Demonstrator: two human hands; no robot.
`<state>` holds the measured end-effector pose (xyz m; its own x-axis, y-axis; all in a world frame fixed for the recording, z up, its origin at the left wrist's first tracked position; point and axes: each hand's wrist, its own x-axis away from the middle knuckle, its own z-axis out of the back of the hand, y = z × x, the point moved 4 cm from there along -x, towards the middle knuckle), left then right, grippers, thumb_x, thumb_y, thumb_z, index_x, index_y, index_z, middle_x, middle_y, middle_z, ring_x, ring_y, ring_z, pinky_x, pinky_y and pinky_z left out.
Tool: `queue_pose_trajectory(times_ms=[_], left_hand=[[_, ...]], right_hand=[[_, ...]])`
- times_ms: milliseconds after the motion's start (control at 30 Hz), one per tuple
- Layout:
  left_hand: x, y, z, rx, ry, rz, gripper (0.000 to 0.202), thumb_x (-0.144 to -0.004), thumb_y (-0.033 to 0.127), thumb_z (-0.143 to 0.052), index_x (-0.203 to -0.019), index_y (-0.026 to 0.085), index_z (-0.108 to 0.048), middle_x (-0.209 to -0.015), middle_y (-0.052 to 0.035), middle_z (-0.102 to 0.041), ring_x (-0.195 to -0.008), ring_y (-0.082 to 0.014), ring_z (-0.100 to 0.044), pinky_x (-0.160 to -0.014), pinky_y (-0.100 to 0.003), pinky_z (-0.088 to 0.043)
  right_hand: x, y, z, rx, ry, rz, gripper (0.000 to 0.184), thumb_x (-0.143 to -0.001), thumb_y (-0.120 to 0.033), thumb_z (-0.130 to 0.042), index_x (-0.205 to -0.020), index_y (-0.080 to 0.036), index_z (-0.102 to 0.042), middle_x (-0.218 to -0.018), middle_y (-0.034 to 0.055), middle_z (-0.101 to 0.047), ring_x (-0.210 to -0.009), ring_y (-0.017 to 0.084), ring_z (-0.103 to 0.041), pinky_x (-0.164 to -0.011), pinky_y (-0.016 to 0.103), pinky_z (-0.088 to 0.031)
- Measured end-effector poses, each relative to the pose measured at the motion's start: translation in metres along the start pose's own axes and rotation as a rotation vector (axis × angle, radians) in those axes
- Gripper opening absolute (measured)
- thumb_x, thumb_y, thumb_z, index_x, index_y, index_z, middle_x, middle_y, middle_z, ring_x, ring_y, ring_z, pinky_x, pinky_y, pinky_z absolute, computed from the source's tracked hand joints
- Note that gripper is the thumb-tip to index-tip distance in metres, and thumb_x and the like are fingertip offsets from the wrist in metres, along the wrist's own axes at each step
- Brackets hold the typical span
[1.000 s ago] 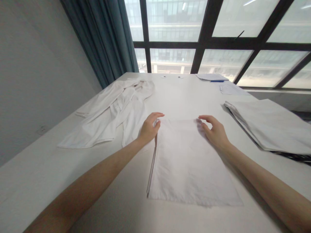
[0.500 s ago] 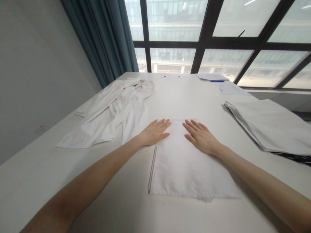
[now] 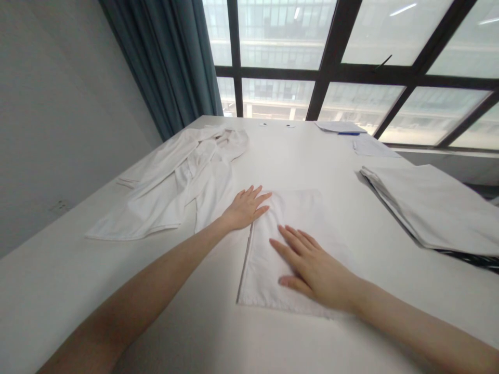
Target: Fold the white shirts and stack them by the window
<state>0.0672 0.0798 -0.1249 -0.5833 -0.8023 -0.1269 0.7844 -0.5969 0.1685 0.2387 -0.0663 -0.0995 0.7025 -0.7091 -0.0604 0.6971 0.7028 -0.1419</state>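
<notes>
A folded white cloth (image 3: 261,275) lies flat on the white table in front of me, its layered edge along the left side. My left hand (image 3: 246,209) rests with spread fingers on the cloth's far left corner. Over the middle of the cloth, my right hand (image 3: 312,267) lies palm down, fingers stretched out and apart. Neither hand grips anything. Light creases run across the cloth near both hands. The right forearm hides part of its near right edge.
A crumpled white shirt (image 3: 187,182) lies on the table (image 3: 296,150) to the left. To the right sits a stack of folded white fabric (image 3: 432,208). Papers (image 3: 339,127) and a blue pen (image 3: 348,134) are at the far edge, by the window. A blue curtain (image 3: 167,67) hangs behind.
My right hand has slid from the cloth's far edge toward me and slightly left. My left hand has shifted a little left, staying at the far left corner.
</notes>
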Motion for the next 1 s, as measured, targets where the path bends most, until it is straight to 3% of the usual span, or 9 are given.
queue_pose_trajectory(times_ms=[67,133,300,433,567,733,800,867,1000], left_hand=[[-0.001,-0.004,-0.001,0.034,0.042,0.015,0.050,-0.102,0.045,-0.036,-0.147,0.024,-0.041,-0.156,-0.0123,-0.035,-0.145,-0.0312,-0.028,-0.115,-0.050,-0.026],[-0.003,-0.009,-0.001,0.089,0.094,0.029,0.048,-0.101,0.042,-0.040,-0.144,0.022,-0.045,-0.150,-0.0122,-0.044,-0.140,-0.0280,-0.038,-0.114,-0.048,-0.030],[-0.004,-0.016,0.001,0.182,0.208,0.021,0.041,-0.097,0.030,-0.047,-0.135,0.016,-0.054,-0.129,-0.0123,-0.059,-0.120,-0.0237,-0.055,-0.106,-0.042,-0.041],[-0.004,-0.018,-0.001,0.181,0.234,0.021,0.038,-0.097,0.025,-0.045,-0.133,0.018,-0.055,-0.130,-0.0115,-0.059,-0.121,-0.0231,-0.055,-0.106,-0.043,-0.042],[-0.001,-0.015,0.003,0.137,0.251,0.059,0.037,-0.097,0.019,-0.042,-0.131,0.019,-0.056,-0.136,-0.0099,-0.058,-0.126,-0.0217,-0.053,-0.108,-0.044,-0.040],[0.008,0.011,0.017,0.023,0.307,-0.023,0.037,-0.096,0.012,-0.038,-0.123,0.018,-0.062,-0.140,-0.0074,-0.057,-0.136,-0.0200,-0.044,-0.117,-0.044,-0.027],[0.010,0.025,0.017,0.018,0.269,-0.067,0.036,-0.097,0.016,-0.039,-0.125,0.018,-0.061,-0.139,-0.0066,-0.058,-0.136,-0.0187,-0.045,-0.117,-0.043,-0.026],[0.012,0.036,0.013,0.006,0.187,-0.077,0.038,-0.098,0.024,-0.040,-0.131,0.018,-0.057,-0.142,-0.0079,-0.055,-0.136,-0.0200,-0.045,-0.116,-0.042,-0.027],[0.015,0.046,0.004,-0.070,0.030,-0.109,0.051,-0.101,0.039,-0.037,-0.144,0.012,-0.043,-0.154,-0.0123,-0.039,-0.144,-0.0243,-0.033,-0.117,-0.044,-0.024]], right_hand=[[0.005,-0.020,0.001,-0.066,-0.056,0.096,0.070,-0.095,-0.062,-0.037,-0.152,-0.022,-0.035,-0.159,0.0161,-0.025,-0.147,0.034,-0.018,-0.116,0.055,-0.025],[0.008,-0.025,0.001,-0.104,-0.106,0.154,0.066,-0.095,-0.062,-0.038,-0.152,-0.028,-0.035,-0.161,0.0134,-0.020,-0.148,0.034,-0.015,-0.116,0.058,-0.021],[0.008,0.000,0.005,-0.146,-0.172,0.222,0.064,-0.094,-0.061,-0.043,-0.151,-0.032,-0.035,-0.162,0.0055,-0.020,-0.149,0.028,-0.014,-0.118,0.056,-0.015],[0.009,0.011,0.008,-0.174,-0.161,0.219,0.065,-0.092,-0.057,-0.051,-0.150,-0.031,-0.037,-0.161,0.0053,-0.024,-0.148,0.027,-0.017,-0.118,0.055,-0.015],[0.011,0.003,0.007,-0.161,-0.102,0.210,0.063,-0.093,-0.055,-0.051,-0.149,-0.029,-0.041,-0.160,0.0075,-0.027,-0.148,0.028,-0.020,-0.118,0.055,-0.016],[0.012,-0.001,0.010,-0.185,-0.042,0.164,0.049,-0.099,-0.046,-0.042,-0.145,-0.031,-0.045,-0.158,0.0054,-0.032,-0.147,0.025,-0.024,-0.118,0.054,-0.019],[0.011,0.004,0.011,-0.301,-0.017,0.122,0.040,-0.102,-0.038,-0.038,-0.137,-0.031,-0.055,-0.152,0.0034,-0.043,-0.144,0.022,-0.031,-0.119,0.051,-0.022],[0.009,0.013,0.011,-0.501,0.045,0.031,0.036,-0.102,-0.031,-0.035,-0.123,-0.028,-0.064,-0.139,0.0032,-0.058,-0.135,0.018,-0.047,-0.115,0.045,-0.032],[0.011,0.033,0.012,-0.800,0.230,-0.212,0.028,-0.096,-0.026,-0.041,-0.099,-0.023,-0.069,-0.112,0.0040,-0.073,-0.106,0.017,-0.068,-0.095,0.035,-0.053]])
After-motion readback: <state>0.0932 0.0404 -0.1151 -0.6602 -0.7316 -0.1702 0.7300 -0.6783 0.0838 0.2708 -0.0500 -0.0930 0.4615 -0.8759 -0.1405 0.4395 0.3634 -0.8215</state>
